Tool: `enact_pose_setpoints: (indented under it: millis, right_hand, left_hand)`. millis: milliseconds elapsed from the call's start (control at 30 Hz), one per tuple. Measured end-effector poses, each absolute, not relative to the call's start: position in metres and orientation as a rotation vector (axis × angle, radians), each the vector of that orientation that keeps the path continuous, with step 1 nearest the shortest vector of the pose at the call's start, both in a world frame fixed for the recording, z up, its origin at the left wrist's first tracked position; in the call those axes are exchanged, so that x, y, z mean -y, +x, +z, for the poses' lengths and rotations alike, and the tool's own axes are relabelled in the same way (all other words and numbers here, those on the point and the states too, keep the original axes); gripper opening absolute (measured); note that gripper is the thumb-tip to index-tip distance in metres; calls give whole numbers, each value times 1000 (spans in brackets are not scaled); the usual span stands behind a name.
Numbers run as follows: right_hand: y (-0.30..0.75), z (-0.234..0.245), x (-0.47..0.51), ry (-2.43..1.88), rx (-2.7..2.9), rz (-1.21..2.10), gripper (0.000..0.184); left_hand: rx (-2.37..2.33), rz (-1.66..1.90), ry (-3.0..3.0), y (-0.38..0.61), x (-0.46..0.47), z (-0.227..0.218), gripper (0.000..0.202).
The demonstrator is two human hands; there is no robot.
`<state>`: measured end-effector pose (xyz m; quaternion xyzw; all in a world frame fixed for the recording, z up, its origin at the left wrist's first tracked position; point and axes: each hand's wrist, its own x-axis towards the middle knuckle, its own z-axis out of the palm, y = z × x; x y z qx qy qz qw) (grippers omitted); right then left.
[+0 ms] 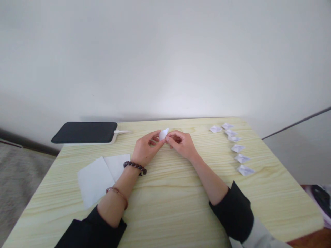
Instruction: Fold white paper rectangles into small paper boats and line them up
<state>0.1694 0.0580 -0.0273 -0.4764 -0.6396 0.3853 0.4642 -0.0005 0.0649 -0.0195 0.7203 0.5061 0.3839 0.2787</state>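
A small piece of folded white paper is held up over the middle of the table, its pointed tip upward. My left hand pinches it between thumb and fingers from the left. From the right, my right hand closes thumb and forefinger on its lower right corner. Several small folded paper boats lie in a curved row on the right side of the table. Under and beside my left forearm are flat white paper sheets, overlapping one another.
A black-screened phone lies at the back left on a white block, with a white cable plugged in at its right end. The pale wood-grain table meets a white wall at its back edge.
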Motion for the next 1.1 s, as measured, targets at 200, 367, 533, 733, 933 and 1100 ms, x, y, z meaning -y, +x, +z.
enact_pose_setpoints:
  millis: [200, 367, 533, 733, 933, 1100]
  right_hand:
    - [170, -29, -59, -1167, 1566, 952, 16]
    - [169, -30, -58, -1162, 1561, 960, 17]
    - [169, -32, -59, -1172, 1567, 945, 16]
    - [168, -31, -59, -1214, 1570, 949, 13]
    - [167, -26, -58, -1248, 1553, 900, 10]
    - [164, -27, -56, -1247, 1661, 766, 11]
  left_hand:
    - [-1355, 1019, 1931, 0, -65, -20, 41]
    - [-1369, 1009, 1929, 0, -65, -20, 41]
    - [-1348, 1028, 1981, -1, -65, -21, 40]
    - [-1352, 1057, 2020, -1, -65, -24, 42]
    - [-1372, 1059, 2065, 1, -63, -22, 40]
    - [-1304, 1128, 2261, 2, -61, -24, 36]
